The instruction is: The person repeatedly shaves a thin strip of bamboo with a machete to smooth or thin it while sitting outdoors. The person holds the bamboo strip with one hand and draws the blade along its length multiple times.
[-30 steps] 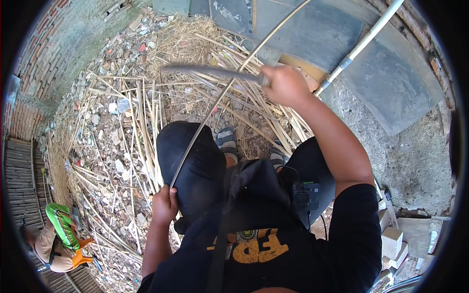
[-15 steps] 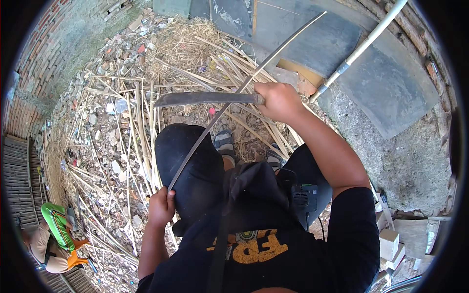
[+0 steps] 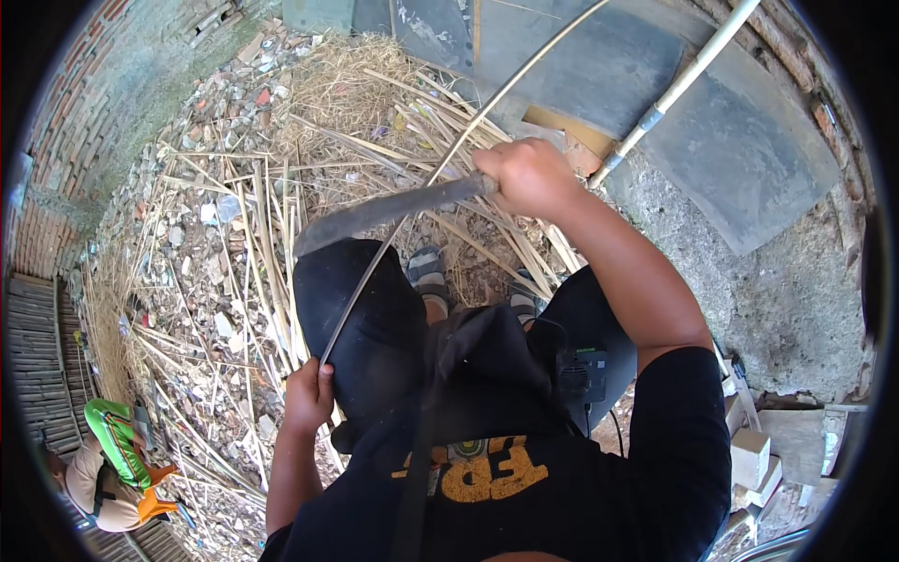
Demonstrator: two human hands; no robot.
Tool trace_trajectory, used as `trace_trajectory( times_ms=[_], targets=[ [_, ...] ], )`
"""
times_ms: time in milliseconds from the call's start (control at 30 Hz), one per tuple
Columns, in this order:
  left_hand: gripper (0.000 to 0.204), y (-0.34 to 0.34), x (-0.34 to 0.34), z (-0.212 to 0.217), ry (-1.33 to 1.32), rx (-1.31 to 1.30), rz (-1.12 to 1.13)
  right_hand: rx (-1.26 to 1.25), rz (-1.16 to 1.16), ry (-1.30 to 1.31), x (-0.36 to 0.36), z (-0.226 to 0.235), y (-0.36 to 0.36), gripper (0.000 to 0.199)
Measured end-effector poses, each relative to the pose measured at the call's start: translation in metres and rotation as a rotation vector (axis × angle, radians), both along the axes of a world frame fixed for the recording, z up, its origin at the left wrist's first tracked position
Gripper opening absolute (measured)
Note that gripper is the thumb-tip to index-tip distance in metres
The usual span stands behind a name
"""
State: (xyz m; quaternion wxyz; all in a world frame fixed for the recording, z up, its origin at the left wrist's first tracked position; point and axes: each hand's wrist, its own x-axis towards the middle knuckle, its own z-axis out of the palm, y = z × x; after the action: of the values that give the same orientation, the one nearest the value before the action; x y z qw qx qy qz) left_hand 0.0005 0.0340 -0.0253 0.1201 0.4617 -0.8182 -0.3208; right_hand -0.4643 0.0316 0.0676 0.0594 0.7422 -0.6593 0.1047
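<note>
My right hand [image 3: 530,180] is closed around the handle end of a machete [image 3: 384,215]. Its broad dark blade points left, with the tip above my left knee. My left hand [image 3: 309,397] grips the lower end of a long, thin bamboo strip [image 3: 508,86] beside my left thigh. From there the strip slants up and to the right, slightly bowed, past the upper edge of the view. Blade and strip cross in front of my knees; whether they touch I cannot tell. My right fingers hide the machete's handle.
Bamboo strips [image 3: 260,239] and a heap of dry fibres [image 3: 346,89] lie on rubble ground. Grey sheets [image 3: 740,150] and a pale pole [image 3: 688,80] lean at the upper right. At the lower left, another person [image 3: 108,468] is bent over near a bamboo fence [image 3: 36,342].
The machete's tip has swung downward, so the blade now slants and shows its broad side. My right hand has shifted slightly up and left. My left hand keeps its hold on the strip.
</note>
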Motion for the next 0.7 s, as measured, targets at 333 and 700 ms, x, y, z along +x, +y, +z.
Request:
trace_trajectory(
  times_ms=[333,700],
  targets=[
    [0.046,-0.002,0.010,-0.001,0.212,0.171,0.059,-0.160,-0.135,-0.358,-0.027,-0.020,0.004,0.029],
    [0.034,0.011,0.001,0.004,0.086,-0.182,0.126,-0.216,-0.173,-0.483,-0.037,-0.025,0.008,0.025]
  ],
)
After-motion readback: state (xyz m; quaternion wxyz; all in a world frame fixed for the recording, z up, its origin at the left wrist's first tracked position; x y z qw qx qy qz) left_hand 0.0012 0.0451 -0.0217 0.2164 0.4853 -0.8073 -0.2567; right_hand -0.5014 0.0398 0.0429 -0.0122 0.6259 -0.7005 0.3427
